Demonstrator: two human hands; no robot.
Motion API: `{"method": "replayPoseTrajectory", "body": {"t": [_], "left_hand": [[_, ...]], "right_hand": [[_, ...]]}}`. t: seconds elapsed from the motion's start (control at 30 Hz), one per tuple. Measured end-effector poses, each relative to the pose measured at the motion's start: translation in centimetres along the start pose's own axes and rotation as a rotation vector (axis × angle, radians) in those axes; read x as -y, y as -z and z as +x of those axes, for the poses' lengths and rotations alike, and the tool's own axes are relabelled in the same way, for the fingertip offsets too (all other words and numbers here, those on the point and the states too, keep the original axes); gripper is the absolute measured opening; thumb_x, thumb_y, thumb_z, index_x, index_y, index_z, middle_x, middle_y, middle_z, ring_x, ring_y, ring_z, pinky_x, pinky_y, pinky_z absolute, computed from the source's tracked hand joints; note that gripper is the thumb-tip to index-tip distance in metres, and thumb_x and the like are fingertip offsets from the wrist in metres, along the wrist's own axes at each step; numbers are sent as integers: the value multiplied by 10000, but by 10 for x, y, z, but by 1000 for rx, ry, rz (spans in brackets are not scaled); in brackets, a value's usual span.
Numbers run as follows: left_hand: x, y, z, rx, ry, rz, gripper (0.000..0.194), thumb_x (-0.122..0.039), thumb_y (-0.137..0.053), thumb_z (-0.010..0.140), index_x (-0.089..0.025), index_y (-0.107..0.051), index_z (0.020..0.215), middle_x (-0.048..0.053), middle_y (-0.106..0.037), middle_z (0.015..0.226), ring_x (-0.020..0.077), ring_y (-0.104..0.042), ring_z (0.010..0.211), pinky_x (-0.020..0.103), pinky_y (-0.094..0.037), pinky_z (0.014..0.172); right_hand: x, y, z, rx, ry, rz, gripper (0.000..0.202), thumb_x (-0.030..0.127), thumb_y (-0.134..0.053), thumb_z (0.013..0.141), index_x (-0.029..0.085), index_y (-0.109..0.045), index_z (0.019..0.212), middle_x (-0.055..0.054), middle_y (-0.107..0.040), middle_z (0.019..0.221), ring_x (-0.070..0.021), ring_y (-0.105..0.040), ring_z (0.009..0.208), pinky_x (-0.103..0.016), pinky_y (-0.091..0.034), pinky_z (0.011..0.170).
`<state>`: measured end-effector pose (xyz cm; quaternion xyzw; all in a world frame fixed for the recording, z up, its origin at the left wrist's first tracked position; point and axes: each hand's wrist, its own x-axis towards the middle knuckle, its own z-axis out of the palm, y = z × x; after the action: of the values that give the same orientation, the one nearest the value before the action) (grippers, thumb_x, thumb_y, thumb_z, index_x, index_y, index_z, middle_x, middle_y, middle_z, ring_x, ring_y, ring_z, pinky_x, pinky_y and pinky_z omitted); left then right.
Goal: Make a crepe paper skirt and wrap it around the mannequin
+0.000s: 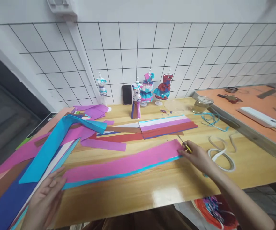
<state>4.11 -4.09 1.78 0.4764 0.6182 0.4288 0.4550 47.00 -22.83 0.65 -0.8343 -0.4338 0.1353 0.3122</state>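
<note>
A long pink strip of paper or cloth (123, 162) stretches over the wooden table, with a turquoise strip (138, 173) showing along its near edge. The left end of both layers is pinched between the fingers of my left hand (47, 195). At the opposite end, my right hand (196, 156) presses the strip's corner. That same hand grips small yellow-handled scissors (187, 147), their dark blades pointing away from me; the handles are partly hidden by fingers. Just beyond lie layered white, purple and red strips (167, 127).
Coloured strips (47, 147) pile up at left. Several small dressed mannequins (136, 95) and a phone (127, 95) stand by the tiled wall. At right are a glass jar (203, 104), turquoise cord (211, 119), a white tape roll (227, 167) and a white power strip (259, 117).
</note>
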Motion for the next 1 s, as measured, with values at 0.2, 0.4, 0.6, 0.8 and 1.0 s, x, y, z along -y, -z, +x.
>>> {"method": "replayPoseTrajectory", "body": {"t": [0.2,0.4,0.6,0.8,1.0], "left_hand": [[-3,-35,-3,334,-78,46,699,-463,-720,534,-198,-520,1149,-59,-495,548,112,-467,560,195,-374,534],[-20,-89,-10,699,-112,261,896,-437,-638,647,-150,-197,1373,-105,-378,499,83,-340,468,199,-251,471],[-17,-127,-2,928,-200,356,829,-395,-627,647,-131,-281,1352,8,-595,714,156,-535,658,255,-387,598],[-37,-154,5,751,-503,527,893,-455,-698,548,-224,-344,1334,118,-451,1305,320,-371,1212,410,-303,952],[-56,-197,-8,1049,-470,63,711,-326,-707,591,-206,-457,1246,100,-581,1165,257,-551,1024,350,-431,841]], "right_hand": [[4,66,34,-335,-9,-118,199,394,-554,708,203,-519,753,-28,-592,673,-174,-520,598,-275,-359,545],[15,127,62,-601,-49,-267,171,356,-614,720,221,-533,783,-43,-554,626,-138,-459,540,-288,-314,521],[71,168,67,-921,175,-457,285,420,-558,787,159,-565,898,-72,-566,741,-103,-432,600,-277,-312,567],[159,191,61,-926,447,-594,578,562,-349,771,78,-571,995,-71,-593,828,-122,-525,785,-337,-256,594],[236,195,64,-849,870,-610,568,493,-301,789,40,-544,1031,-72,-578,899,-160,-522,843,-332,-272,641]]}}
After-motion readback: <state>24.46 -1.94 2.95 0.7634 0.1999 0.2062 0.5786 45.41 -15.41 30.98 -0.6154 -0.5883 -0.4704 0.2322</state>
